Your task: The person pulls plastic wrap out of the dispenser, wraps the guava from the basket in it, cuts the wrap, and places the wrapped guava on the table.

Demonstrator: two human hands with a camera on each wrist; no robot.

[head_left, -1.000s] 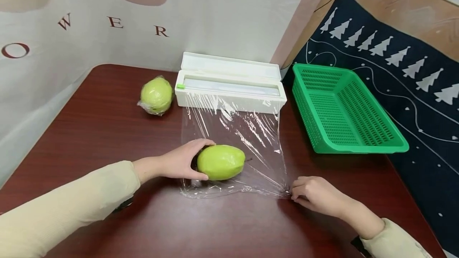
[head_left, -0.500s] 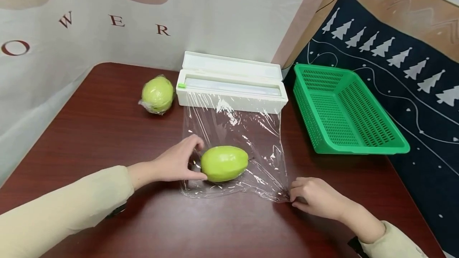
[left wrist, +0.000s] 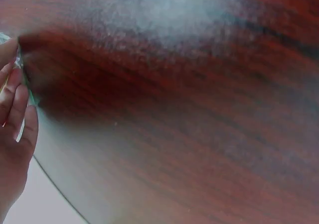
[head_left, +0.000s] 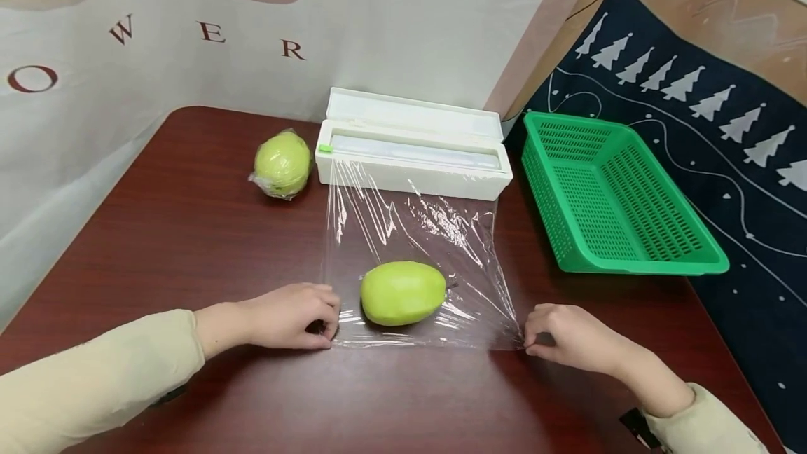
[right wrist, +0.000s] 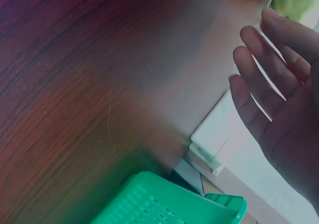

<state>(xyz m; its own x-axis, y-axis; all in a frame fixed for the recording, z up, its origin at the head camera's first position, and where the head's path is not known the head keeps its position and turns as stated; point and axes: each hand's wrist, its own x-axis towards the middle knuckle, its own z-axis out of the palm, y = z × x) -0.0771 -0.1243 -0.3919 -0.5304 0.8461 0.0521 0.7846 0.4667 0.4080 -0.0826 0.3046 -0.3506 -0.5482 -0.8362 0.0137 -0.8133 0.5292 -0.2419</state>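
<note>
Pale cloth backdrop (head_left: 403,26) with red lettering behind a glossy red-brown wood-grain table (head_left: 403,405); I follow from a distance, by head and wrist cameras. Landmark: long white plastic box (head_left: 416,128), lid raised, at the table's far side. Clear, shiny plastic film (head_left: 410,230) runs from it toward the person, not yet cut. Smooth yellow-green oval fruit (head_left: 402,293) with a short dark stem lies bare on that film, in front of the box. Left of the box: rounded yellow-green wrapped fruit (head_left: 282,163), its clear wrap crinkled. Right of the box: rectangular bright-green plastic basket (head_left: 643,263).

Left hand (head_left: 295,317), in front of the box's left end: fingers curled, tips closed on the film's near corner. Right hand (head_left: 576,336), in front of and out past the box's right end: thumb and forefinger pinch the other near corner; right wrist view shows the remaining fingers loosely bent, apart. Neither hand touches the oval fruit.

Step in hand, as I judge it: spreading the film flat under the fruit. Next move, I think, calls for both corners raised evenly, near edge brought over the fruit toward the box.
</note>
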